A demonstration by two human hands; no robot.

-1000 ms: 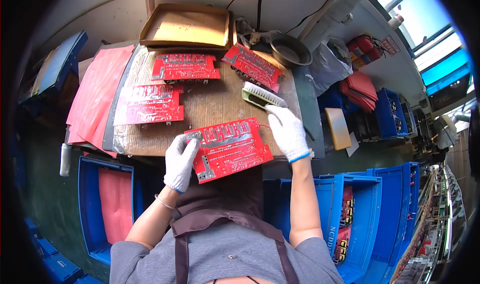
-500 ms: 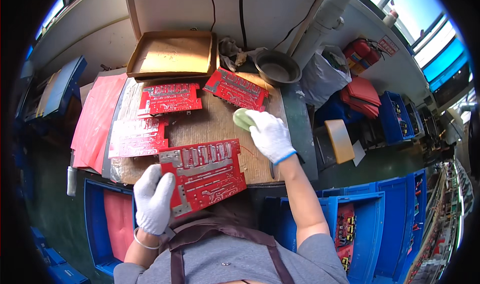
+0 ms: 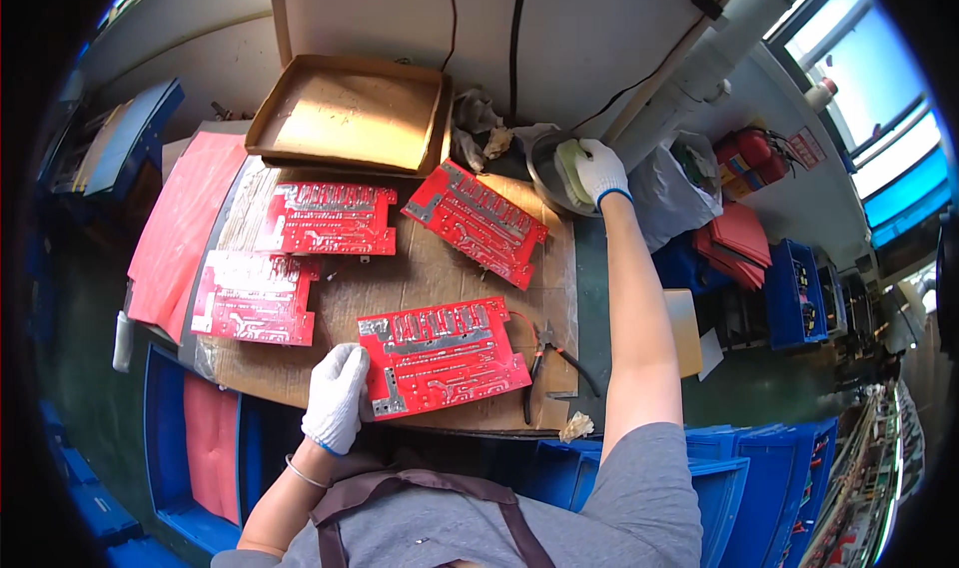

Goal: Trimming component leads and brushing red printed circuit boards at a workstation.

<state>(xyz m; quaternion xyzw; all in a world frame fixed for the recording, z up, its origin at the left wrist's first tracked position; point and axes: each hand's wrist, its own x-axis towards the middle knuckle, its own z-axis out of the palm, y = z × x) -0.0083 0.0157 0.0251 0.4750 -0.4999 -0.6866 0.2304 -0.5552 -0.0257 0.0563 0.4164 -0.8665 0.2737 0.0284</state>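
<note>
My left hand, in a white knit glove, grips the left edge of a red circuit board at the table's front, its silvery solder side showing. Stretched out to the far right, my right hand, gloved too, holds a pale green pad over the dark round basin, partly covering it. Three more red boards lie solder side up: one tilted board right of the middle, another board further left, and a third board at the table's left.
Pliers with dark handles lie right of the held board, near a crumpled yellowish scrap. A shallow cardboard tray sits at the back. Red sheets cover the left side. Blue bins stand below the front edge.
My right hand has moved away and right with the green pad, from beside the tilted board to the basin. The held board has shifted right and lower over the table. The pliers now show.
</note>
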